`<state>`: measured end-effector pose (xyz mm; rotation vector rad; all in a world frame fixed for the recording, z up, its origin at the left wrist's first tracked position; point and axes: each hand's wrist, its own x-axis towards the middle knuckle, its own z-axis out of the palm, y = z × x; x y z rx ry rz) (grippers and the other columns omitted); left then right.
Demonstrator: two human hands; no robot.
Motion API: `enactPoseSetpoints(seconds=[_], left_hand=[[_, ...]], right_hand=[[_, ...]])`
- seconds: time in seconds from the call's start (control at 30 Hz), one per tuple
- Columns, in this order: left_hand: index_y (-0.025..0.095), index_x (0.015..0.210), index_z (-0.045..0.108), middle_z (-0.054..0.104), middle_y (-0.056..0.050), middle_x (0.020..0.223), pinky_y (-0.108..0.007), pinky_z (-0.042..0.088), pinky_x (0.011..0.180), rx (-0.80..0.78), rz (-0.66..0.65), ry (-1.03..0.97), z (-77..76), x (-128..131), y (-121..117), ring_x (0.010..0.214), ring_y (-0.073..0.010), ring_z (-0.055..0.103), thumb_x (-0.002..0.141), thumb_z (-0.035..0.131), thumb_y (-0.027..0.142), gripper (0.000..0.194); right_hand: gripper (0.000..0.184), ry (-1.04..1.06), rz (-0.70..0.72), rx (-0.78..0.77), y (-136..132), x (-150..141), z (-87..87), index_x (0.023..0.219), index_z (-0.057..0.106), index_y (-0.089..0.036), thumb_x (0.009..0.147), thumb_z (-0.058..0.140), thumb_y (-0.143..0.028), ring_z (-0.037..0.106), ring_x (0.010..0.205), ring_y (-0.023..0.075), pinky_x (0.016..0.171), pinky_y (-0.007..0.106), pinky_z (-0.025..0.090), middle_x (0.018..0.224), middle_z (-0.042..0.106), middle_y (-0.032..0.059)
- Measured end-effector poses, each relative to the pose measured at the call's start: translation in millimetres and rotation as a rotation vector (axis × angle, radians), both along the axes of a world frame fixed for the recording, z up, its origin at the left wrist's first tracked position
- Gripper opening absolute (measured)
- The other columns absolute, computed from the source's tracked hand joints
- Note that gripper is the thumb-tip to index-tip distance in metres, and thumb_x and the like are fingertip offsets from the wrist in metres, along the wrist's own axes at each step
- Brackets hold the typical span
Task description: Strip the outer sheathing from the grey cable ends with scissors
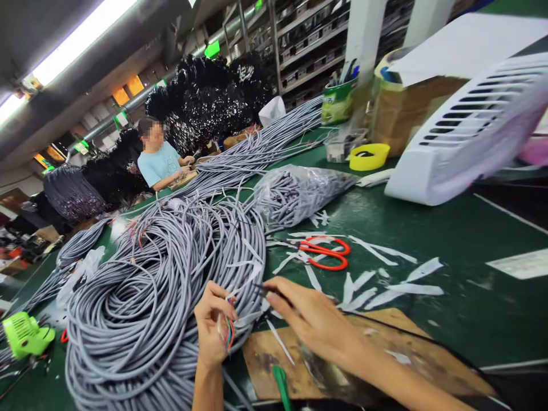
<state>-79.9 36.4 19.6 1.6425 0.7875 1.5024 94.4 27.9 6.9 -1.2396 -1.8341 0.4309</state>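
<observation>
My left hand (216,322) is closed around the end of a grey cable, with thin coloured wires (229,334) showing at the palm. My right hand (308,314) pinches a slim dark tool (260,287); its tip points left toward the cable end, and its exact kind is unclear. Below and left of both hands lies a large coil of grey cables (162,285). White strips (363,291) are scattered on the green table beyond my right hand. Scissors with red handles (327,252) lie among those strips. Under my right forearm is a stained brown board (265,348).
A plastic bag of cut cables (295,194) and a yellow tape roll (369,156) lie farther back. A white slotted plastic appliance (462,125) stands at right. A green handle (281,385) is near the front edge; a green fan (28,335) is at left. Another person (160,160) sits across.
</observation>
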Motion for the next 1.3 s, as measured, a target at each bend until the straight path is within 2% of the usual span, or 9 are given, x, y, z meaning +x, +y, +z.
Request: enactPoseSetpoints(seconds=[0.2,0.37,0.5,0.6,0.73,0.8,0.97,1.1,1.3], left_hand=[[0.018,0.048,0.059,0.045,-0.001,0.063,-0.025,0.036,0.057,0.034,0.047,0.165,4.7,-1,-6,0.062,-0.0138,0.046,0.076,0.057,0.046,0.04],[0.02,0.049,0.064,0.045,-0.001,0.062,-0.025,0.035,0.056,0.035,0.039,0.245,5.8,1,-7,0.061,-0.0139,0.045,0.079,0.055,0.043,0.04],[0.02,0.047,0.065,0.047,-0.003,0.062,-0.026,0.037,0.057,0.008,0.062,0.294,7.2,1,-8,0.063,-0.0154,0.048,0.08,0.054,0.043,0.042],[0.019,0.049,0.066,0.051,-0.004,0.062,-0.026,0.039,0.059,0.003,0.06,0.261,8.3,2,-7,0.066,-0.0163,0.051,0.08,0.054,0.041,0.04],[0.018,0.071,0.072,0.057,-0.003,0.063,-0.025,0.041,0.056,-0.066,0.069,0.156,6.7,3,-3,0.061,-0.0148,0.052,0.074,0.063,0.036,0.02],[0.016,0.077,0.073,0.056,-0.002,0.058,-0.022,0.038,0.048,-0.159,0.114,0.136,5.2,5,-2,0.052,-0.0121,0.048,0.07,0.067,0.036,0.022],[0.012,0.055,0.069,0.047,0.003,0.043,-0.019,0.027,0.036,-0.325,0.122,0.109,5.7,12,-1,0.036,-0.0062,0.035,0.063,0.07,0.039,0.028],[0.011,0.052,0.065,0.046,0.003,0.037,-0.019,0.028,0.035,-0.366,0.133,0.088,6.7,16,-2,0.033,-0.0063,0.036,0.068,0.066,0.038,0.032],[0.012,0.065,0.062,0.046,0.006,0.038,-0.017,0.031,0.031,-0.399,0.242,-0.129,-0.2,15,1,0.028,-0.0062,0.04,0.069,0.064,0.045,0.033]], right_hand=[[0.035,0.082,0.192,-0.099,-4,-21,18.1,0.078,0.058,-0.02,0.091,0.029,-0.035,0.06,0.066,0.0168,0.059,0.026,0.041,0.072,0.064,0.0032],[0.037,0.06,0.228,-0.124,-1,-17,22.1,0.074,0.06,-0.019,0.09,0.031,-0.035,0.061,0.069,0.017,0.062,0.025,0.04,0.074,0.067,0.0042],[0.042,0.051,0.217,-0.12,0,-18,21.5,0.065,0.058,-0.019,0.09,0.03,-0.038,0.054,0.055,0.0137,0.053,0.023,0.036,0.061,0.061,0.0016],[0.047,0.153,0.18,-0.112,3,-20,17.0,0.058,0.054,-0.018,0.09,0.028,-0.041,0.048,0.049,0.0118,0.05,0.022,0.036,0.053,0.055,0.0],[0.041,0.369,0.067,-0.059,6,-19,12.1,0.07,0.058,-0.017,0.085,0.036,-0.049,0.051,0.053,0.0127,0.051,0.022,0.041,0.059,0.057,0.0006],[0.035,0.399,0.058,0.01,5,-20,12.6,0.076,0.06,-0.017,0.08,0.048,-0.05,0.05,0.052,0.0123,0.048,0.021,0.042,0.061,0.056,0.0002],[0.019,0.352,0.07,0.243,2,-26,20.1,0.075,0.062,-0.016,0.083,0.053,-0.031,0.055,0.055,0.0114,0.052,0.019,0.044,0.064,0.059,0.0025],[0.029,0.297,0.023,0.333,8,-30,25.8,0.062,0.056,-0.016,0.087,0.045,-0.026,0.051,0.047,0.0095,0.045,0.018,0.039,0.054,0.053,0.0007],[0.045,0.262,-0.109,0.308,15,-34,22.8,0.045,0.038,-0.019,0.087,0.044,-0.032,0.037,0.037,0.0071,0.038,0.019,0.03,0.042,0.039,-0.0039]])
